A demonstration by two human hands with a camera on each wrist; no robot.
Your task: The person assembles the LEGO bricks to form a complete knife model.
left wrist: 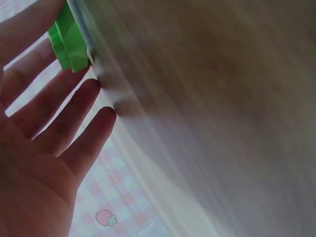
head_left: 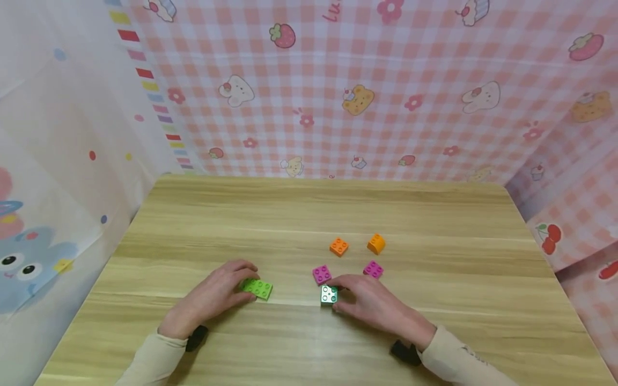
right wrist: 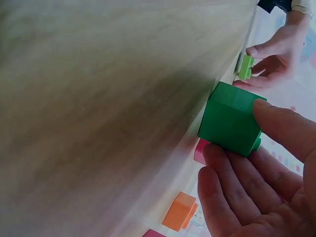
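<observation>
My left hand [head_left: 217, 289] grips a lime-green eight-stud toy brick [head_left: 261, 289] at its left end, with the thumb at the near side and fingers at the far side. The left wrist view shows this brick only in part, between thumb and fingers; the other fingertips reach the tabletop. With thumb and fingers, my right hand [head_left: 374, 301] pinches a dark green four-stud block [right wrist: 231, 120], studs up in the head view. Just beyond that block lies a magenta brick [head_left: 321, 274]. Another magenta brick [head_left: 373, 269] lies behind the right hand's knuckles.
Farther back on the wooden table [head_left: 232, 214] sit an orange square brick [head_left: 339, 247] and an orange brick with a rounded side [head_left: 376, 244]. A pink checked cloth [head_left: 328, 134] hangs behind the table's far edge. White printed cloth [head_left: 58, 134] covers the left side.
</observation>
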